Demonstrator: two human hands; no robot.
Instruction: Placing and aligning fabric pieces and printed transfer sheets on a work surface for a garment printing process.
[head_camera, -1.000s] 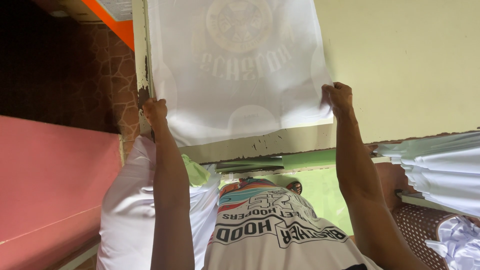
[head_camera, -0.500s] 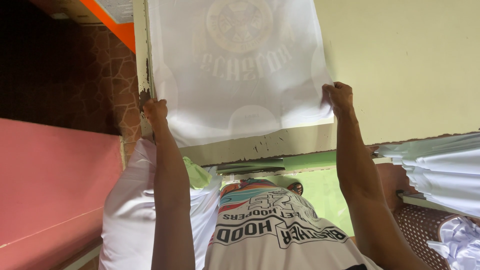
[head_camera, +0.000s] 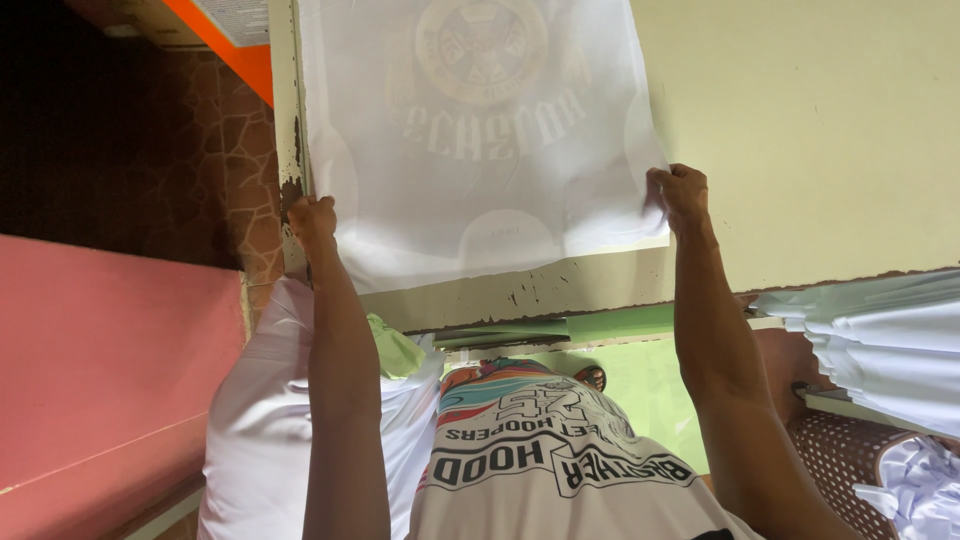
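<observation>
Nearest to us, at the bottom of the view, is our own chest in a white printed shirt (head_camera: 560, 470), with a heap of white cloth (head_camera: 250, 440) bundled against our left side and a scrap of light green fabric (head_camera: 395, 345) tucked on top of it. At the lower right, more white garments (head_camera: 880, 340) hang in folds beside a brown perforated seat (head_camera: 840, 455).

Both our forearms reach up and away from us. Our left hand (head_camera: 312, 218) is closed, pinching the lower left corner of a thin white garment (head_camera: 470, 150); our right hand (head_camera: 683, 192) is closed too, pinching the lower right corner. Between them the garment lies spread flat on a pale cream counter (head_camera: 820, 140), whose near edge is chipped and peeling, with a green ledge (head_camera: 610, 325) just beneath it.

We judge the step in hand to be laying out and squaring the garment. The next move would call for an even pull at both corners, so the fabric lies smooth without wrinkles.

Showing faintly through the cloth is a round gold-toned emblem (head_camera: 480, 45) with an arc of pale lettering below it, reversed as if printed on the far side. Curved seam shapes show near the lower hem.

Farthest off, at the upper left, sits an orange-edged cardboard box (head_camera: 225, 40) above a dark patterned tile floor (head_camera: 130, 150), with a broad pink surface (head_camera: 100, 370) along our left.
</observation>
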